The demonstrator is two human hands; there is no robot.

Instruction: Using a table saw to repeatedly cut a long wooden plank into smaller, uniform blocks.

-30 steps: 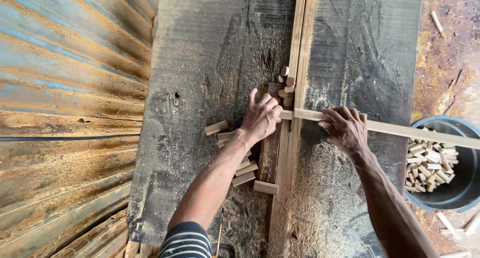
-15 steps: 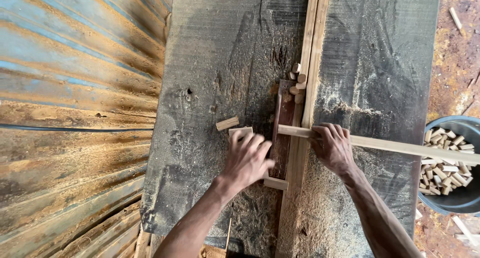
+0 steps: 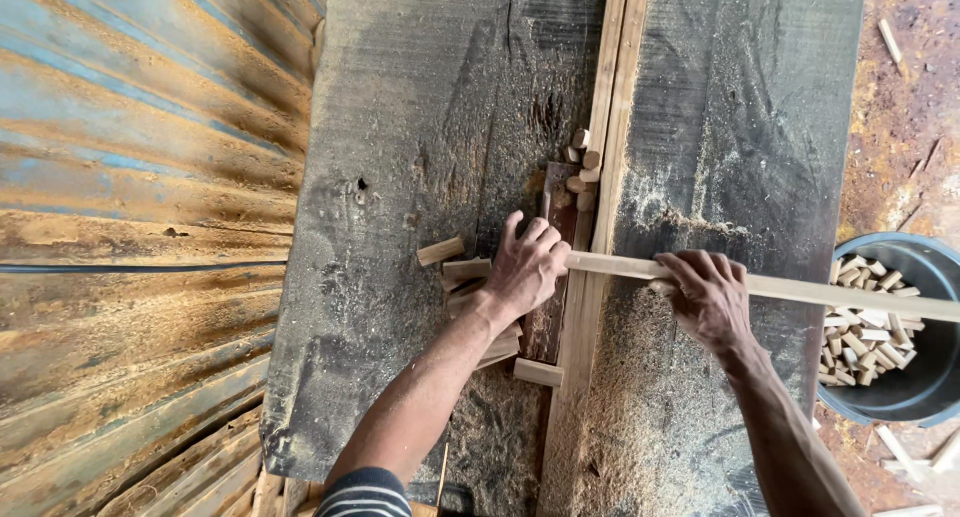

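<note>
My right hand grips a long thin wooden stick that lies across the dark sawdust-covered bench and reaches out to the right. At the stick's left end, my left hand has its fingers curled over the wood, beside the narrow slot in the bench top. Several short cut wooden blocks lie under and around my left hand. More small blocks sit at the top of the slot.
Two pale wooden rails run lengthwise down the bench. A dark round bucket with several cut blocks stands on the floor at the right, under the stick. Rusty corrugated metal sheet fills the left side. Wood scraps litter the floor.
My left hand has moved from the loose blocks back up and right to the stick's end. The right hand has stayed clamped on the stick.
</note>
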